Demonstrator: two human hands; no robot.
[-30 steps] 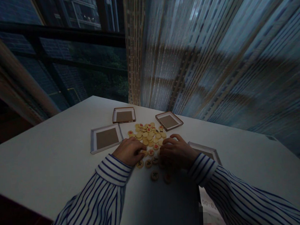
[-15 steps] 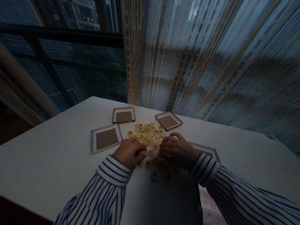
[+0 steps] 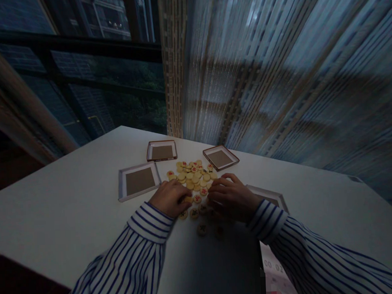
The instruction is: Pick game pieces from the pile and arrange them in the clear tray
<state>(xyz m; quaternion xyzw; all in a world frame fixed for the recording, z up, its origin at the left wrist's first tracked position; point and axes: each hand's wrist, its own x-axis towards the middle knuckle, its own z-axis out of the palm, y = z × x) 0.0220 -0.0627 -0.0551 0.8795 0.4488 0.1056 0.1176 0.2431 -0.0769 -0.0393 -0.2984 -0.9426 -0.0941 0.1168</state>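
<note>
A heap of round yellowish pieces, some with red or dark characters, lies mid-table. My left hand rests at the heap's near left side, its fingers curled on a yellowish piece. Across from it, my right hand bends over the near right side, fingers curved downward; whatever is beneath them is hidden. Between the hands lies a red-marked piece. Closer to me are dark-marked pieces, one of them alone in shadow.
Shallow trays stand around the heap: at left, back left, back right and right, the last partly behind my right hand. A lit timer screen is below my right sleeve. Curtains and a window border the white table.
</note>
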